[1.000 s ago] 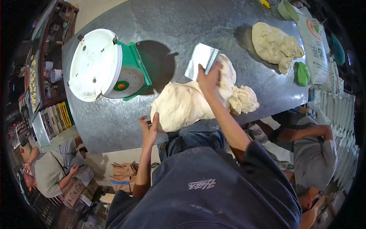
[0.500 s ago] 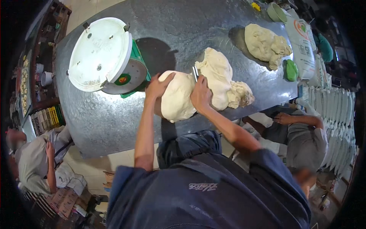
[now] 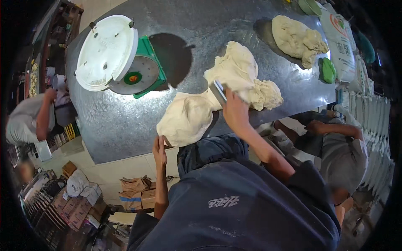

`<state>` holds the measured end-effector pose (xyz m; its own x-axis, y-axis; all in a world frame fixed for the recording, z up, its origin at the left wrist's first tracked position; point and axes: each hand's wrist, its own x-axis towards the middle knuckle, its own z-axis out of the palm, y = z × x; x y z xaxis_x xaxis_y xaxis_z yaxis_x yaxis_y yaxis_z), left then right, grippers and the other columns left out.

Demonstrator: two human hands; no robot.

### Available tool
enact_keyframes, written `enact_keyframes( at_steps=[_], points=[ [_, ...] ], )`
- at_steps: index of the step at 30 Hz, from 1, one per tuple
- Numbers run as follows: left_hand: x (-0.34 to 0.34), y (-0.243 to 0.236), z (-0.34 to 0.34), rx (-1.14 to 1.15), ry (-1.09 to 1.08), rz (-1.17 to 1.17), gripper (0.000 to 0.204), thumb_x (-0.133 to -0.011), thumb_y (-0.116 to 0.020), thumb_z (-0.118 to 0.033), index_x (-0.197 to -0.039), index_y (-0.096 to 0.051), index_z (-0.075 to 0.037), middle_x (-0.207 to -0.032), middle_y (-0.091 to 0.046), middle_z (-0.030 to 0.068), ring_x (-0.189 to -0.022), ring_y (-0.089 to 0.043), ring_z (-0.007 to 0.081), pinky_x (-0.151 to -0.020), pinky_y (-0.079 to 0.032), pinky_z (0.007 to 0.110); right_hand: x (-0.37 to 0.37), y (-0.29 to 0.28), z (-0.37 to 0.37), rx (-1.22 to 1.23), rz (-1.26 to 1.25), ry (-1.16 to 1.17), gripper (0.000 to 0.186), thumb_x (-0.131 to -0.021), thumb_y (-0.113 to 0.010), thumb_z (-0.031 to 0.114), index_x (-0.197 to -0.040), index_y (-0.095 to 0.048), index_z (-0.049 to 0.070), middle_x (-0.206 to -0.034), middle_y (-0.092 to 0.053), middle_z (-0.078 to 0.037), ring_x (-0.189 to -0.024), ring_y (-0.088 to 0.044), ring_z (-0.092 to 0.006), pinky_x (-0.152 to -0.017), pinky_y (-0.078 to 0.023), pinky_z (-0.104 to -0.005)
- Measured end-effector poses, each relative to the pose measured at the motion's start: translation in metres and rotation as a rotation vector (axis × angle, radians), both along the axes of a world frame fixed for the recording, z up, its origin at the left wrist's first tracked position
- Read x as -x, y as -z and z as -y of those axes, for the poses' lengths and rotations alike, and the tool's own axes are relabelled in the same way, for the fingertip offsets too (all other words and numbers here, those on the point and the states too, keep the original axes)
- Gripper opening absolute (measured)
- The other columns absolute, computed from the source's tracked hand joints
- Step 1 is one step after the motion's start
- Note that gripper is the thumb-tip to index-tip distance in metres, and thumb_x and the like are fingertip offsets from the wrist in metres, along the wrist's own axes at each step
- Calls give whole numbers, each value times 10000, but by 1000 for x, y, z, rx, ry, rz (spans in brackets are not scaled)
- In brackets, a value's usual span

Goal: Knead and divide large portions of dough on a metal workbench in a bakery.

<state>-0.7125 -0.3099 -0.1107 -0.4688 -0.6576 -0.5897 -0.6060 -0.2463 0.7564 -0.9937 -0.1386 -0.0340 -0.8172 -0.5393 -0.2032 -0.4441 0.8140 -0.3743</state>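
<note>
My right hand (image 3: 236,112) is closed on a dough scraper (image 3: 219,90), whose metal edge rests at the narrow neck between two masses of pale dough. On its left lies a smooth dough lump (image 3: 186,119), reaching the table's near edge. Beyond the scraper is a larger dough mass (image 3: 236,69), with a rougher, lumpier dough piece (image 3: 266,95) against its right side. My left hand (image 3: 160,152) is at the near left edge of the smooth lump, fingers stretched out and touching its rim from below.
A green scale (image 3: 147,69) with a round white pan (image 3: 106,52) stands at the left of the metal table (image 3: 117,134). Another dough mass (image 3: 297,39) lies far right, near a green bundle (image 3: 328,70) and white sacks (image 3: 339,46). One person (image 3: 341,154) sits right; another (image 3: 31,117) bends at left.
My left hand has left the top of the smooth lump and dropped to its near edge. That lump has shifted nearer, stretching a neck. The scraper has moved slightly right and nearer.
</note>
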Motion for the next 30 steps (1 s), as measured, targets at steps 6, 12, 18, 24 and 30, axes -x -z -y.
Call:
enact_keyframes(
  at_steps=[6, 12, 18, 24, 30],
  points=[
    [43, 5, 6, -153, -91, -64, 724, -899, -509, -532, -1286, -447, 77, -1251, -519, 178, -1094, -515, 225, -922, -396, 328, -18, 68, 6, 51, 23, -21, 341, -794, -539, 30, -1114, -422, 24, -967, -563, -220, -763, -607, -433, -634, -498, -513],
    [120, -8, 20, -612, -327, -481, 723, -878, -480, -575, -1319, -443, -3, -1217, -564, 153, -1066, -568, 260, -930, -447, 366, 18, 74, 50, 151, 146, 1, 373, -793, -543, 48, -1138, -405, 14, -1006, -580, -286, -791, -604, -457, -650, -488, -521],
    [145, -85, 32, -572, -207, -749, 569, -841, -523, -380, -1267, -480, -4, -1197, -576, 143, -1074, -574, 256, -934, -459, 377, 34, 45, 31, 601, 553, 364, 576, -747, -710, 240, -1236, -529, -5, -1176, -600, -179, -1107, -562, -253, -954, -404, -349],
    [164, -241, 144, -194, -110, -999, 504, -890, -406, -345, -1223, -513, 17, -1127, -610, 160, -991, -618, 268, -859, -512, 378, 92, -79, 107, 879, 468, 61, 334, -750, -723, 171, -1002, -601, -12, -872, -653, -102, -793, -594, -167, -703, -483, -335],
    [224, -256, 264, -282, 46, -1119, 575, -874, -424, -445, -1236, -514, -7, -1162, -607, 149, -1033, -604, 251, -911, -476, 364, 144, -137, 233, 944, 88, -50, 412, -686, -725, 164, -1033, -566, 7, -910, -654, -159, -849, -635, -279, -729, -490, -370]
  ],
)
